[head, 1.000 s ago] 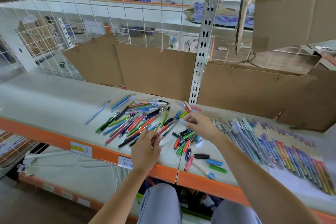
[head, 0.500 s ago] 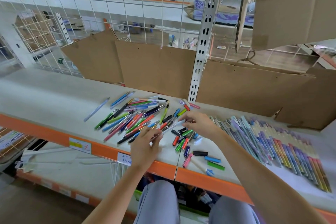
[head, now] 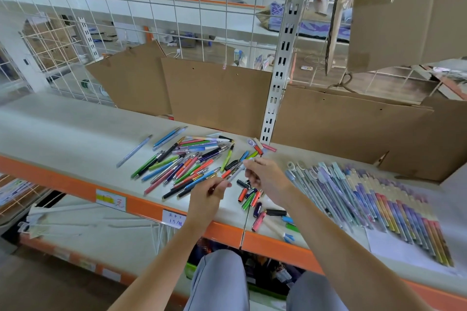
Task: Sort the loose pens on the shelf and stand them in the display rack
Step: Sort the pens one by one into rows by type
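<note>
In the head view, both hands are above the white shelf [head: 63, 131] with the orange front edge. The left hand [head: 207, 197] has its fingers curled together and pinches the lower end of a light grey pen [head: 236, 171]. The right hand [head: 265, 174] pinches the upper end of the same pen with its thumb and fingers, so the pen lies slanted between the two hands, just above the shelf.

The upright slotted post [head: 280, 70] at the back of the shelf is the landmark. The pile of loose pens [head: 187, 161] lies in front of the post and to its left, in many colours, with most barrels slanted the same way. One pale blue pen [head: 134, 151] lies alone, further left of this pile. Several short pens and caps [head: 252, 199] lie in front of the post, under and near the right hand. To the right of the post lies a neat row of wrapped pens [head: 366, 202], side by side, flat on the shelf. Brown cardboard sheets [head: 217, 93] stand behind the pens on both sides of the post. I cannot tell which thing here is a display rack.
</note>
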